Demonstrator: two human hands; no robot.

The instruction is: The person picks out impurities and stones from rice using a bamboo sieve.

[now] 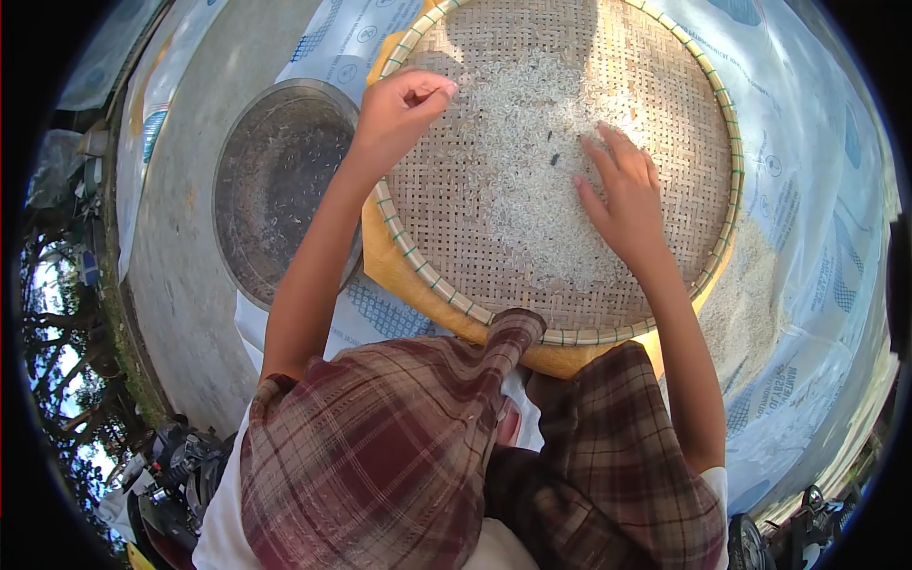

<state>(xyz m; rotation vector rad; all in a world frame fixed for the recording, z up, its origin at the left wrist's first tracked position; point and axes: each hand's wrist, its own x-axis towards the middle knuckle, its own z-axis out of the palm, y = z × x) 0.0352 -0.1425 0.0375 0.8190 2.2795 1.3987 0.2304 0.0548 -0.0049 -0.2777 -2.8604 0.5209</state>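
Observation:
A round woven bamboo winnowing tray (698,204) with a green-stitched rim lies in front of my knees. Pale rice grains (537,214) are spread across its middle, with a few small dark bits (554,160) among them. Over the tray's left side is my left hand (404,112), its thumb and fingers pinched together; whatever is between the fingertips is too small to make out. My right hand (624,195) rests at the right edge of the rice, fingers apart and touching the grains, holding nothing.
Left of the tray stands a dark round metal basin (242,223) with scattered grains inside. Yellow material (404,261) shows under the tray. Printed white sacking (803,285) covers the ground at right, with a heap of grain (750,304) on it. Motorbikes (180,475) stand at lower left.

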